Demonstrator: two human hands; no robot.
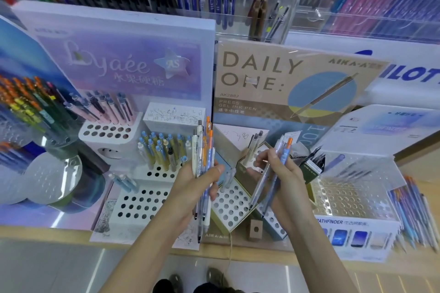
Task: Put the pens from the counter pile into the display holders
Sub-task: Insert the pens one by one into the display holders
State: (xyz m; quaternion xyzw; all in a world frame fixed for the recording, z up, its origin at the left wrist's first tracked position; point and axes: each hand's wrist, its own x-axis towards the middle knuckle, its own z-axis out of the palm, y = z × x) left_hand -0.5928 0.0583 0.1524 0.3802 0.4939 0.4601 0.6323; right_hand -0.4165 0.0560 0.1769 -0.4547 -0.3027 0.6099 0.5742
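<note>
My left hand point(190, 188) grips a bundle of several pens point(203, 150), white, orange-topped and blue, held upright above the white perforated holder point(140, 202). My right hand point(283, 173) holds two bluish translucent pens point(273, 173) slanted, one with an orange clicker, tips pointing down toward the beige "Daily One" holder point(228, 207). A pile of pens point(414, 211) lies on the counter at the far right. Blue-capped pens point(159, 150) stand in the middle holder block.
A clear acrylic holder point(352, 195) with many holes stands at the right. A round rotating stand point(35, 126) of coloured pens is at the left. Tall display cards point(285, 83) and acrylic racks of pens rise behind. The wooden counter edge point(59, 233) runs along the front.
</note>
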